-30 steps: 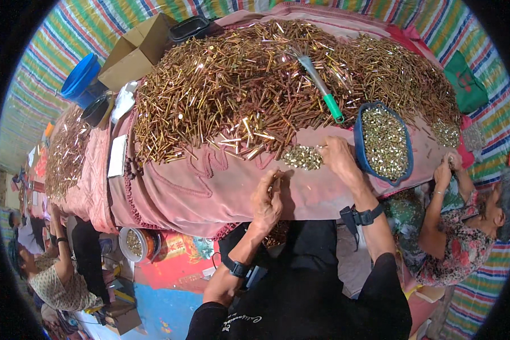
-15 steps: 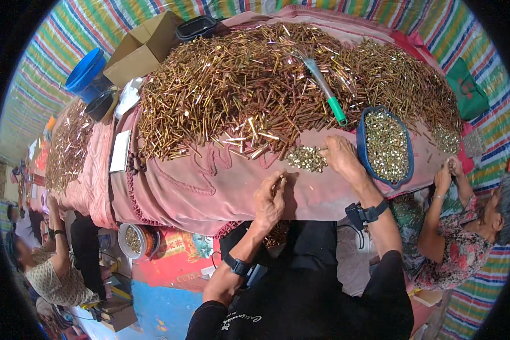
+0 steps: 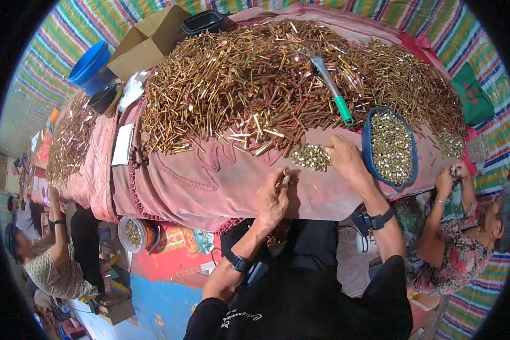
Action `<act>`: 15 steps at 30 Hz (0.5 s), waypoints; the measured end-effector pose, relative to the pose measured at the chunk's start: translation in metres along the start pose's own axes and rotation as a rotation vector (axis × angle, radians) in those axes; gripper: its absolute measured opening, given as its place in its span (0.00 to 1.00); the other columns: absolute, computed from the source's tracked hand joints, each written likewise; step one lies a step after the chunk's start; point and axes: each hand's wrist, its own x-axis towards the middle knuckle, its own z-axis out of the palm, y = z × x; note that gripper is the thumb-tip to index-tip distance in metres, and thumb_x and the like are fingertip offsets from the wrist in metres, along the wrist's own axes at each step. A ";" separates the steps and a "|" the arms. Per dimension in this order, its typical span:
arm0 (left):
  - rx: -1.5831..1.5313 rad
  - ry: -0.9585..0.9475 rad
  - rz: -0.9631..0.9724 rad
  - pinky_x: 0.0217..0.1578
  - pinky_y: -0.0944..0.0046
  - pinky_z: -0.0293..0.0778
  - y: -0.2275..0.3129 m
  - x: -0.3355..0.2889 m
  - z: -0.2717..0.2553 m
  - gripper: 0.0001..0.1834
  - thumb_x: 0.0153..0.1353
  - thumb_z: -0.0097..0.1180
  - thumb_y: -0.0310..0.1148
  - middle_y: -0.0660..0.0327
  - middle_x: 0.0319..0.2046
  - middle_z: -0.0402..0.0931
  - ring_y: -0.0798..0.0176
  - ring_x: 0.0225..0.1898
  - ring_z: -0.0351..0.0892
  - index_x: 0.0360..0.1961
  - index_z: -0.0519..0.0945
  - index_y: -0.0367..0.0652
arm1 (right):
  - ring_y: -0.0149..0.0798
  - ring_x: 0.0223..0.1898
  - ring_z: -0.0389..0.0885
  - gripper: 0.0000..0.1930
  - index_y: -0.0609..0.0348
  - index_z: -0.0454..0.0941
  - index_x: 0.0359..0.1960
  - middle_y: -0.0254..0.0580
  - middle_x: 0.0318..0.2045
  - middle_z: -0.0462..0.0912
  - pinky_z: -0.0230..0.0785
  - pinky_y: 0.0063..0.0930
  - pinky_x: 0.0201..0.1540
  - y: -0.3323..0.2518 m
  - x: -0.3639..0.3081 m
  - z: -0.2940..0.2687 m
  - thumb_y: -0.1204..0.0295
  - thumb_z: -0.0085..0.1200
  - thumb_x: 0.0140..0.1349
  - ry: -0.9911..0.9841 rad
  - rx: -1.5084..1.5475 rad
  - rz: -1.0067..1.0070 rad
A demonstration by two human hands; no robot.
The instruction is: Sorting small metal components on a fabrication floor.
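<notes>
My left hand (image 3: 273,199) is raised over the near edge of the pink cloth, fingers curled together. A small brassy tip shows at its fingertips; the rest is hidden in the grip. My right hand (image 3: 348,161) is closed in a pinch at the right edge of a small pile of short brassy pieces (image 3: 310,158). What it pinches, if anything, is too small to make out. Beyond both hands spreads a large mound of thin copper-coloured metal rods (image 3: 221,85). Right of my right hand stands a blue basin (image 3: 370,153) filled with similar short pieces.
A green-handled brush (image 3: 341,107) lies on the mound. Behind it are a cardboard box (image 3: 136,54), a black tray (image 3: 203,24) and a blue bucket (image 3: 90,68). A white pad (image 3: 122,144) lies left. Co-workers sit right (image 3: 459,243) and left (image 3: 54,266).
The view has shifted slightly. My left hand stays closed near the cloth's edge, and my right hand remains pinched beside the small pile.
</notes>
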 end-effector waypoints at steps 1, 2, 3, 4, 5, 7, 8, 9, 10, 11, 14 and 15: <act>0.003 0.002 -0.006 0.42 0.62 0.79 0.003 0.000 0.000 0.14 0.66 0.53 0.22 0.52 0.39 0.83 0.55 0.39 0.86 0.53 0.76 0.38 | 0.49 0.29 0.81 0.09 0.67 0.74 0.37 0.51 0.28 0.79 0.73 0.41 0.33 -0.002 -0.002 -0.002 0.73 0.57 0.63 0.021 0.126 -0.012; -0.018 -0.001 0.013 0.42 0.62 0.79 0.007 0.001 0.001 0.14 0.66 0.52 0.21 0.52 0.39 0.83 0.54 0.40 0.86 0.52 0.77 0.39 | 0.49 0.29 0.81 0.09 0.67 0.74 0.37 0.51 0.28 0.79 0.73 0.41 0.33 -0.007 -0.005 -0.001 0.73 0.57 0.63 0.015 0.130 -0.012; -0.039 -0.005 0.033 0.42 0.61 0.79 0.009 0.002 0.000 0.13 0.66 0.52 0.21 0.52 0.39 0.83 0.53 0.40 0.86 0.51 0.77 0.39 | 0.41 0.28 0.80 0.09 0.67 0.75 0.41 0.46 0.28 0.80 0.72 0.33 0.30 -0.017 -0.007 0.001 0.72 0.55 0.65 -0.089 0.456 0.177; -0.038 -0.004 0.029 0.42 0.61 0.79 0.008 0.002 0.000 0.13 0.66 0.52 0.21 0.52 0.39 0.83 0.53 0.40 0.86 0.51 0.77 0.39 | 0.32 0.26 0.80 0.10 0.67 0.76 0.45 0.40 0.27 0.81 0.72 0.25 0.28 -0.026 -0.009 0.001 0.72 0.53 0.68 -0.195 0.779 0.369; -0.016 -0.017 0.039 0.42 0.61 0.79 0.007 0.002 -0.001 0.13 0.65 0.53 0.21 0.51 0.39 0.83 0.52 0.40 0.85 0.51 0.77 0.39 | 0.32 0.26 0.80 0.10 0.67 0.76 0.45 0.40 0.27 0.81 0.72 0.25 0.28 -0.032 -0.012 -0.001 0.72 0.53 0.68 -0.198 0.781 0.370; 0.011 -0.026 0.048 0.41 0.60 0.79 0.002 0.001 -0.002 0.13 0.65 0.53 0.20 0.51 0.38 0.83 0.51 0.40 0.85 0.50 0.78 0.39 | 0.27 0.29 0.81 0.14 0.68 0.77 0.51 0.38 0.34 0.81 0.76 0.20 0.30 -0.044 -0.016 -0.004 0.69 0.52 0.72 -0.348 0.990 0.359; 0.043 -0.003 0.075 0.40 0.61 0.79 -0.002 0.000 -0.002 0.11 0.66 0.54 0.23 0.51 0.37 0.84 0.53 0.38 0.86 0.49 0.79 0.39 | 0.27 0.29 0.81 0.14 0.68 0.77 0.51 0.38 0.34 0.81 0.76 0.20 0.30 -0.048 -0.019 0.000 0.69 0.52 0.72 -0.353 0.992 0.357; 0.071 0.016 0.103 0.38 0.63 0.79 -0.002 0.001 -0.002 0.09 0.68 0.55 0.25 0.51 0.35 0.84 0.55 0.37 0.87 0.48 0.80 0.40 | 0.27 0.28 0.81 0.15 0.69 0.76 0.53 0.39 0.34 0.81 0.77 0.21 0.30 -0.050 -0.023 0.004 0.70 0.51 0.72 -0.359 1.069 0.325; 0.071 0.018 0.102 0.38 0.63 0.79 -0.003 0.000 -0.002 0.09 0.68 0.55 0.25 0.51 0.35 0.84 0.55 0.37 0.87 0.48 0.80 0.40 | 0.28 0.28 0.81 0.16 0.69 0.75 0.55 0.40 0.35 0.82 0.78 0.21 0.31 -0.053 -0.026 0.007 0.70 0.50 0.72 -0.365 1.145 0.292; 0.077 0.012 0.086 0.36 0.63 0.79 -0.004 0.000 -0.002 0.09 0.67 0.56 0.25 0.51 0.34 0.84 0.55 0.35 0.87 0.48 0.80 0.40 | 0.29 0.29 0.82 0.14 0.69 0.76 0.54 0.39 0.35 0.81 0.80 0.23 0.32 -0.056 -0.028 0.008 0.71 0.50 0.72 -0.372 1.203 0.304; 0.074 0.004 0.068 0.34 0.62 0.78 -0.001 0.000 0.000 0.10 0.66 0.57 0.24 0.50 0.32 0.82 0.54 0.33 0.86 0.48 0.80 0.39 | 0.30 0.30 0.83 0.12 0.66 0.77 0.51 0.38 0.35 0.81 0.80 0.25 0.32 -0.045 -0.036 0.030 0.71 0.52 0.72 -0.406 1.569 0.299; 0.072 0.007 0.064 0.33 0.62 0.77 -0.001 0.000 0.000 0.10 0.65 0.57 0.24 0.50 0.31 0.81 0.54 0.32 0.86 0.48 0.80 0.39 | 0.30 0.30 0.83 0.12 0.66 0.77 0.51 0.38 0.35 0.81 0.80 0.25 0.32 -0.046 -0.036 0.031 0.71 0.52 0.72 -0.409 1.568 0.298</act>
